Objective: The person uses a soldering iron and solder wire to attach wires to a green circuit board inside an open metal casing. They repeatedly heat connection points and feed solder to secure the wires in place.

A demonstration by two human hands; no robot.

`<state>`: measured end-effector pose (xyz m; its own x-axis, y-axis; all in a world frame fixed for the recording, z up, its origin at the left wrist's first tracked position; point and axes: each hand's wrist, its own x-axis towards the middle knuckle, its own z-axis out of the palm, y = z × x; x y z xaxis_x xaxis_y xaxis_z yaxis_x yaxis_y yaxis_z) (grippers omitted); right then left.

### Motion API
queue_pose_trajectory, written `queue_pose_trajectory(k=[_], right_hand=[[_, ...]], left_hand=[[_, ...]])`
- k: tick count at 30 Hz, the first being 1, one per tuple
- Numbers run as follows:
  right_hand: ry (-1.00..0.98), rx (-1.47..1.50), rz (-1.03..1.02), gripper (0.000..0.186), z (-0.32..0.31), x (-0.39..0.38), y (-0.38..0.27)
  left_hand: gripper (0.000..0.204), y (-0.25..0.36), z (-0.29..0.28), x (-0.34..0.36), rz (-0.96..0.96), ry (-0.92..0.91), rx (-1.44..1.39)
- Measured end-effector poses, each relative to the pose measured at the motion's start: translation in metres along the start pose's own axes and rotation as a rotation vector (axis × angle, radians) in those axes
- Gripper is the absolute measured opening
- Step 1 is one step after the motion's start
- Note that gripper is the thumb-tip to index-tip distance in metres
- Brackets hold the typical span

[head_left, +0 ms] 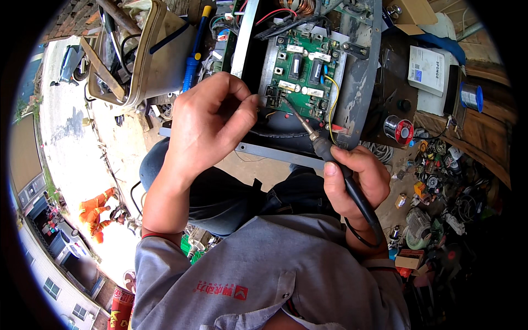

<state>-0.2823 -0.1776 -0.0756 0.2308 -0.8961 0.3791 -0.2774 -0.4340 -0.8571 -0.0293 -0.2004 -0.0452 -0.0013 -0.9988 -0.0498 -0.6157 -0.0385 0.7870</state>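
Observation:
My right hand point(360, 179) is closed around the dark handle of a soldering iron point(318, 140), whose cable loops below my wrist. Its metal tip reaches the lower left part of a green circuit board point(301, 103); whether it touches a joint is too small to tell. My left hand point(212, 121) pinches thumb and forefinger together at the board's left edge. A thin, silvery strand that looks like solder wire point(263, 97) runs from those fingertips toward the board. White resistors, dark blocks and a yellow wire point(332, 102) are on the board, which sits in a metal housing point(360, 77).
A tool-filled bucket point(144, 91) stands at left, beside a blue screwdriver point(191, 71). Two solder spools, one red point(397, 129) and one blue-rimmed point(471, 97), and a white box point(426, 70) lie at right. Scattered parts point(440, 176) cover the lower right floor. A person in orange point(96, 212) is far left.

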Motion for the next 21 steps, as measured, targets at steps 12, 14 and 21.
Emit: queue_pose_trajectory(k=[12, 14, 21], right_hand=[[0.081, 0.102, 0.194, 0.021, 0.001, -0.015, -0.001], [0.066, 0.09, 0.186, 0.022, 0.001, -0.014, -0.001], [0.064, 0.032, 0.146, 0.023, 0.003, -0.009, -0.001]], left_hand=[[0.011, 0.0, 0.003, 0.0, 0.035, 0.029, -0.02], [0.011, 0.0, 0.002, 0.001, 0.048, 0.027, -0.012], [0.012, -0.002, 0.007, 0.001, 0.032, 0.086, -0.058]])
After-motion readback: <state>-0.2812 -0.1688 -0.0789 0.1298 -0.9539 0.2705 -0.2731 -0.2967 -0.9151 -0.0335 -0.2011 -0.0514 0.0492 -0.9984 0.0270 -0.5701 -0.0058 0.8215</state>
